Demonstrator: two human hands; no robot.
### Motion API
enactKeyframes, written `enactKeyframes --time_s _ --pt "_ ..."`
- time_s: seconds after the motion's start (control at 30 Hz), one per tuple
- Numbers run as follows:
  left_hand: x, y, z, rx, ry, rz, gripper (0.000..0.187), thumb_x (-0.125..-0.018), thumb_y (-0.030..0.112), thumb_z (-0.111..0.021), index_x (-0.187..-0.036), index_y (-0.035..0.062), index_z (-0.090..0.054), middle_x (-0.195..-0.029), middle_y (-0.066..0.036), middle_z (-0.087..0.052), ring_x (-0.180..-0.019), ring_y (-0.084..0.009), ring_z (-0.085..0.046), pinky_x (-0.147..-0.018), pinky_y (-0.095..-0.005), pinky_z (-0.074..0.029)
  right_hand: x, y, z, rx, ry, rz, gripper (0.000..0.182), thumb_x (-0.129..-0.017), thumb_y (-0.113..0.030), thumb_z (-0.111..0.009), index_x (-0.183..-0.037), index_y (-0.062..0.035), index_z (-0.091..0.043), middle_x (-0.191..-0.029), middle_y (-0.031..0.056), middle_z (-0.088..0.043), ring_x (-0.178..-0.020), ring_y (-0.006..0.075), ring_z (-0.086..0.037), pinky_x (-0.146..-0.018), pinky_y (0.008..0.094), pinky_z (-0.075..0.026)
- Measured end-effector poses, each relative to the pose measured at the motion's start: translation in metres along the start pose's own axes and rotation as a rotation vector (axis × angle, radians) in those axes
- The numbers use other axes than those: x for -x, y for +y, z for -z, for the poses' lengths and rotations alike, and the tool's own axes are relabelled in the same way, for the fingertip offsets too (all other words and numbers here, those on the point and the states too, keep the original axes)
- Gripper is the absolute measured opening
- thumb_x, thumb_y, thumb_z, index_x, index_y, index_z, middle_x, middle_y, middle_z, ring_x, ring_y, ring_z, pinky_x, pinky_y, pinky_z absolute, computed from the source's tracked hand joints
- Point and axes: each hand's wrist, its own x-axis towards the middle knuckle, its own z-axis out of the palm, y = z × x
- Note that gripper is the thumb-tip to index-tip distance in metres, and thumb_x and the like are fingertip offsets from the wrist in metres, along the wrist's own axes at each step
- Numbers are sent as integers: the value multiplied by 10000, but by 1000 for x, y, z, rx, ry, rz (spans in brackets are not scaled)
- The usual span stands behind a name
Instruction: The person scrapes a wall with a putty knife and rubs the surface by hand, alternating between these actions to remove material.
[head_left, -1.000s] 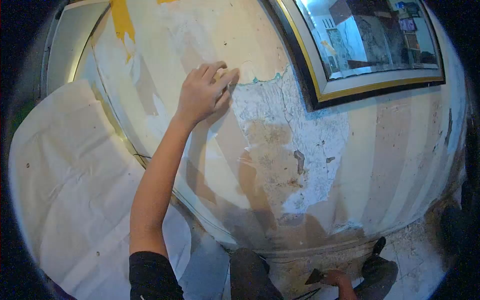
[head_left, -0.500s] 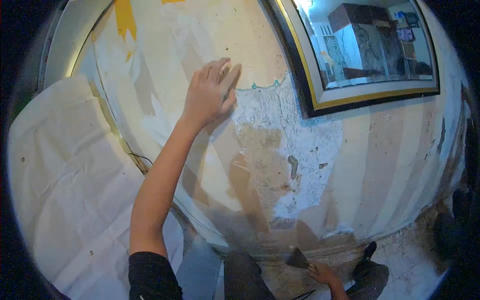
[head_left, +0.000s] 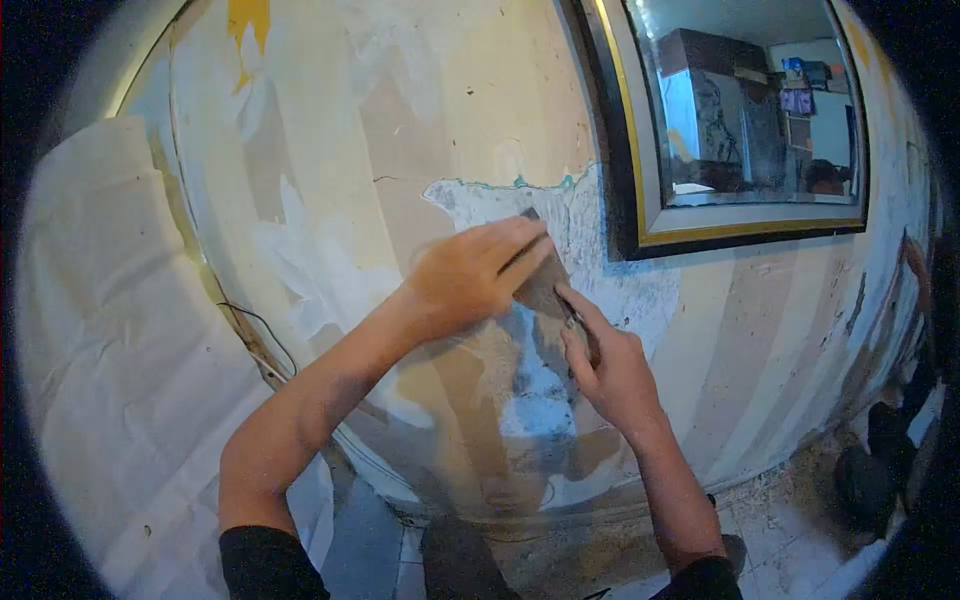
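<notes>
A putty knife (head_left: pixel 541 290) with a broad, dull blade lies against a patterned wall, over a patch of bare, whitish plaster (head_left: pixel 645 295). My right hand (head_left: pixel 615 375) is closed around its handle from the lower right, the index finger stretched along the tool. At the blade, my left hand (head_left: pixel 465 280) has its fingers bent over the upper part; they look closed on it, though slightly blurred. A corner of the blade shows past the left fingertips. Torn paint with greenish bits edges the patch above my hands.
A framed mirror (head_left: pixel 740 235) hangs at the upper right, close to the patch. A large white sheet (head_left: pixel 110 350) covers the left side. A thin black cable (head_left: pixel 268 325) runs by the wall's left edge. Dark objects (head_left: pixel 870 475) stand on the floor at right.
My right hand has risen from near the floor to the wall with the putty knife. My left hand has moved down and right from the wall surface onto the blade.
</notes>
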Motion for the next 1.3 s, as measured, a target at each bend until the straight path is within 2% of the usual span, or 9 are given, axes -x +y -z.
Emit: enactKeyframes --time_s 0.07,0.3,0.67,0.9,1.0,1.17,1.3 --pt "6 -9 -13 -137 30 77 534 -765 147 -617 -1281 39 -532 -1306 -137 -533 -1160 -303 -565 -952 -379 -496 -9 -3 -3 133 82 164 518 -882 -119 -588 -1384 -143 -457 -866 239 -654 -780 412 -640 -689 463 -505" --pt "12 -5 -13 -199 100 148 490 -779 103 -574 -1262 26 -543 -1294 -126 -550 -1134 -273 -586 -876 -337 -534 -14 -9 -5 262 62 182 554 -871 -95 -607 -1397 -143 -443 -866 226 -657 -767 392 -646 -686 453 -516" --pt "14 -10 -13 -203 174 175 478 -783 94 -566 -1260 52 -551 -1293 -96 -557 -1126 -245 -595 -799 -313 -558 -18 -15 -5 214 99 239 546 -864 -90 -612 -1387 -140 -462 -836 221 -650 -753 386 -644 -664 441 -514" --pt "16 -8 -11 -214 112 177 472 -790 95 -561 -1260 53 -551 -1296 -93 -556 -1135 -246 -588 -813 -316 -557 -15 -24 -4 196 66 161 526 -867 -105 -606 -1375 -129 -474 -824 242 -646 -761 410 -637 -685 463 -506" --pt "16 -8 -10 -208 122 174 476 -792 97 -558 -1266 55 -548 -1299 -95 -554 -1141 -248 -585 -837 -319 -550 -15 -25 -3 222 83 208 515 -873 -107 -595 -1374 -122 -472 -814 247 -644 -757 413 -637 -685 469 -502" --pt "14 -8 -4 -201 94 183 492 -799 105 -551 -1288 57 -531 -1306 -106 -550 -1163 -257 -572 -896 -340 -528 -16 -33 0 192 37 138 494 -883 -111 -580 -1365 -106 -474 -811 259 -643 -760 419 -639 -683 485 -496" --pt "15 -11 -7 -180 87 185 492 -801 114 -549 -1289 57 -529 -1304 -107 -551 -1161 -263 -573 -911 -351 -521 -17 -30 -1 172 76 206 482 -886 -112 -576 -1358 -99 -480 -807 266 -641 -764 426 -639 -684 489 -496"
